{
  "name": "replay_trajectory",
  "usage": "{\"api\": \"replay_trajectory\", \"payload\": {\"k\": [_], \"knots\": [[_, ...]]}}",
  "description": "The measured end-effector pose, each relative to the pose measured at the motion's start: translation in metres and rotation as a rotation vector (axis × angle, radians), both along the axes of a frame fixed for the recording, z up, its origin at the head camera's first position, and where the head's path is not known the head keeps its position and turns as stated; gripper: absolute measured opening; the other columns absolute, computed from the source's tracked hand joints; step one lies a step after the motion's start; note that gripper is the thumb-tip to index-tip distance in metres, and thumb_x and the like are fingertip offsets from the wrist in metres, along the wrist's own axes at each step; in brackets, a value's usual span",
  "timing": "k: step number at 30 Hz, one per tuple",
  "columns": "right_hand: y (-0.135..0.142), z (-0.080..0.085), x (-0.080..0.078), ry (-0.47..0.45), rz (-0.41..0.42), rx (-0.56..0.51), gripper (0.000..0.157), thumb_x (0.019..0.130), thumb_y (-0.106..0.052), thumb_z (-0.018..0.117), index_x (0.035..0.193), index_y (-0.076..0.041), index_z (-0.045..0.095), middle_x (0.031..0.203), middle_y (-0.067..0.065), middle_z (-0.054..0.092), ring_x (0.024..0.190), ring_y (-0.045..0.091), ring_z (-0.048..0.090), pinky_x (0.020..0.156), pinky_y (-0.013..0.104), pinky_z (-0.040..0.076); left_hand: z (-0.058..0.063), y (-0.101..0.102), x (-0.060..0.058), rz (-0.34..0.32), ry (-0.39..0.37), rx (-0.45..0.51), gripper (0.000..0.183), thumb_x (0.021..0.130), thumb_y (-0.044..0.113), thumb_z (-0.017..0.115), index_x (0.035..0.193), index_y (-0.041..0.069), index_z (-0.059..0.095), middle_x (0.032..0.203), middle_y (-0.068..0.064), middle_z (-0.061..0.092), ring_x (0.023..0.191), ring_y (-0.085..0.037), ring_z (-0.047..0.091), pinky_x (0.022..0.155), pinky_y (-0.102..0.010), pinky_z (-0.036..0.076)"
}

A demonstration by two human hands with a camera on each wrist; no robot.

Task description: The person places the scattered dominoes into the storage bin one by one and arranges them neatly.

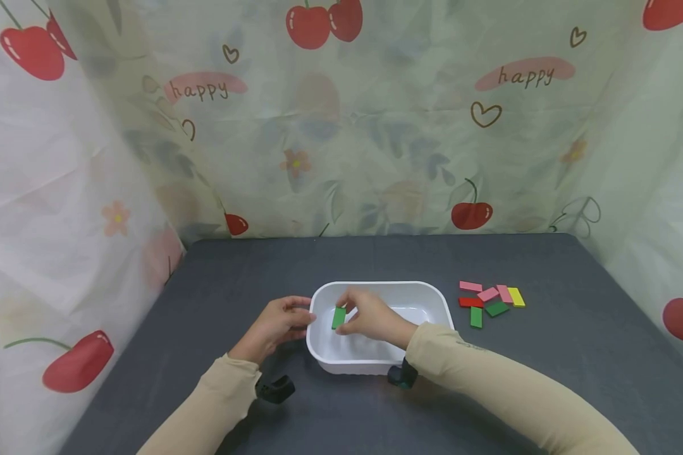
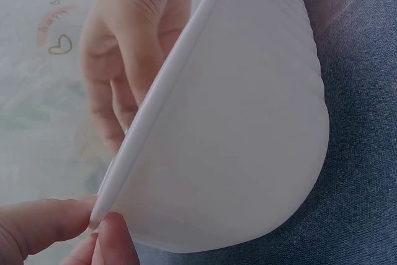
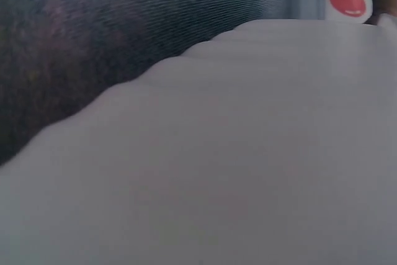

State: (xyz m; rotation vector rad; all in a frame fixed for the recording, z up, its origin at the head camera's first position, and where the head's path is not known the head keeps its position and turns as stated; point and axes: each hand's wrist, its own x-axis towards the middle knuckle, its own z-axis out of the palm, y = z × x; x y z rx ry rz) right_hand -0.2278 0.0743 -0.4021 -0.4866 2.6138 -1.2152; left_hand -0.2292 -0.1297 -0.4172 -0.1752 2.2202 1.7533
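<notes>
Counting from afar, I find one white tray [image 1: 353, 368] on one dark desk [image 1: 375, 259]. The right hand [image 1: 370, 317] has its grip clamped on one green block [image 1: 338, 319], finger and thumb at its two ends, inside the tray near its left side. The left hand [image 1: 277, 323] has its grip clamped on the tray's left rim. Right of the tray I count seven more: three pink blocks [image 1: 470, 286], two other green blocks [image 1: 476, 317], one red block [image 1: 470, 303] and one yellow block [image 1: 516, 297]

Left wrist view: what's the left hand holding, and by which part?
The tub, by its rim: the left hand pinches it at the left end.
</notes>
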Motion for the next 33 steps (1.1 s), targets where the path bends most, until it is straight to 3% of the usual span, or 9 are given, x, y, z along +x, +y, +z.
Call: {"api": "replay_trajectory", "payload": {"k": [5, 14, 25, 33], "knots": [[-0.004, -0.005, 0.0, -0.019, 0.003, 0.044, 0.041, 0.072, -0.008, 0.084, 0.107, -0.005, 0.062, 0.099, 0.011, 0.064, 0.083, 0.018, 0.061, 0.059, 0.025, 0.051, 0.001, -0.001, 0.001, -0.014, 0.003, 0.013, 0.041, 0.088, 0.007, 0.069, 0.126, 0.002, 0.058, 0.107, -0.015, 0.068, 0.086, -0.02, 0.067, 0.072, -0.033, 0.058], [-0.011, -0.009, 0.002, 0.011, 0.066, 0.155, 0.041, 0.072, -0.009, 0.083, 0.107, -0.002, 0.063, 0.094, 0.01, 0.064, 0.088, 0.019, 0.058, 0.079, 0.03, 0.048, 0.001, -0.002, 0.0, -0.016, 0.004, 0.016, 0.04, 0.087, 0.007, 0.07, 0.125, 0.002, 0.059, 0.106, -0.015, 0.068, 0.086, -0.02, 0.067, 0.072, -0.033, 0.058], [-0.017, -0.018, 0.008, 0.057, 0.078, 0.28, 0.042, 0.07, -0.012, 0.085, 0.106, -0.005, 0.065, 0.092, 0.007, 0.059, 0.084, 0.016, 0.054, 0.078, 0.031, 0.046, 0.001, -0.002, 0.0, -0.017, -0.006, 0.011, 0.04, 0.087, 0.007, 0.07, 0.125, 0.002, 0.059, 0.105, -0.014, 0.068, 0.084, -0.018, 0.066, 0.072, -0.032, 0.058], [-0.018, -0.019, 0.011, 0.029, 0.058, 0.311, 0.042, 0.071, -0.014, 0.085, 0.107, -0.008, 0.064, 0.096, 0.006, 0.054, 0.083, 0.017, 0.055, 0.078, 0.032, 0.048, 0.001, -0.002, 0.0, -0.024, 0.013, 0.01, 0.04, 0.087, 0.006, 0.069, 0.126, 0.001, 0.058, 0.103, -0.013, 0.068, 0.083, -0.018, 0.067, 0.072, -0.033, 0.058]]}}
